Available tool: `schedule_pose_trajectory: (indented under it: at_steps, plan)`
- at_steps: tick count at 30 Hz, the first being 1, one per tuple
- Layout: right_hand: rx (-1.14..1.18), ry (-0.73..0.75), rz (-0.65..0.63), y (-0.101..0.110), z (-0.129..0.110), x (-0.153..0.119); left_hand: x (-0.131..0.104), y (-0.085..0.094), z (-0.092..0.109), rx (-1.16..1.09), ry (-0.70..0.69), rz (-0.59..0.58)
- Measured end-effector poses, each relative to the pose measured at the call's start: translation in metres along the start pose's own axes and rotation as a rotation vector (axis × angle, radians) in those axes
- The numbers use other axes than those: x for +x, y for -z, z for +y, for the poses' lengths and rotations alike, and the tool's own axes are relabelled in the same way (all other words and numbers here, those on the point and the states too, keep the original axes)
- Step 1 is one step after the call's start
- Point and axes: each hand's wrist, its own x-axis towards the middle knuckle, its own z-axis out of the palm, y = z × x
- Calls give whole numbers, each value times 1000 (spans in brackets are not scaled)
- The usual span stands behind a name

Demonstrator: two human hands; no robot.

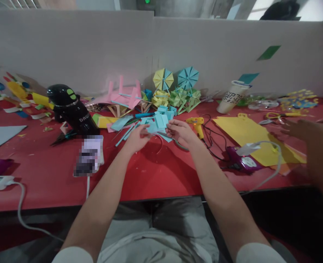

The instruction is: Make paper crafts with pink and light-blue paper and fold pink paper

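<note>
Light-blue paper pieces (160, 121) lie in a loose pile at the middle of the red table. At the pile's lower left is my left hand (138, 138), its fingers curled towards the paper. My right hand (180, 132) is at the pile's right edge, thumb and fingertips close together by a blue piece. Whether either hand grips a piece is too small to tell. Just right of my right hand lies a yellow glue gun (196, 125) with a black cable. Folded yellow and blue paper fans (188, 77) stand behind the pile.
A black bottle (75, 113) and a phone (90, 155) are on the left. To the right are a cup (232, 96), yellow sheets (240, 137), a purple power strip (245, 160), scissors (276, 116) and another person's hand (300, 133). A grey partition (95, 47) stands behind.
</note>
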Motion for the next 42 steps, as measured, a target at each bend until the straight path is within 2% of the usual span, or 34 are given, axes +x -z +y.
schedule_pose_trajectory:
  at_steps: [4,8,11,13,17,22,26,32,36,39,41,42]
  plan:
    - [176,-5,38,2,-8,0,-12,9,3,373,26,38]
    - [275,63,84,8,-14,1,-14,21,2,472,-30,123]
    - [247,96,103,9,-16,0,-13,21,-3,346,-121,216]
    - [165,89,108,8,-15,-1,-12,18,-5,208,-108,237]
    - [-32,23,15,2,-8,-4,-13,10,-5,35,-122,214]
    - [-101,-67,-101,-4,5,-4,-14,5,4,-193,-196,113]
    - [-137,-127,-168,-9,10,-4,-13,2,7,-313,-152,47]
    - [-203,-169,-144,-11,9,-5,-13,0,7,-488,-21,-25]
    - [-291,-217,-188,-14,11,-6,-14,-3,5,-464,66,24]
    - [-414,-158,-225,-16,14,-5,-12,-4,2,-388,69,110]
    - [-522,-7,-146,-14,14,-4,-11,-3,0,-358,59,184]
    - [-579,103,-62,-11,12,-4,-10,-3,-1,-335,46,226]
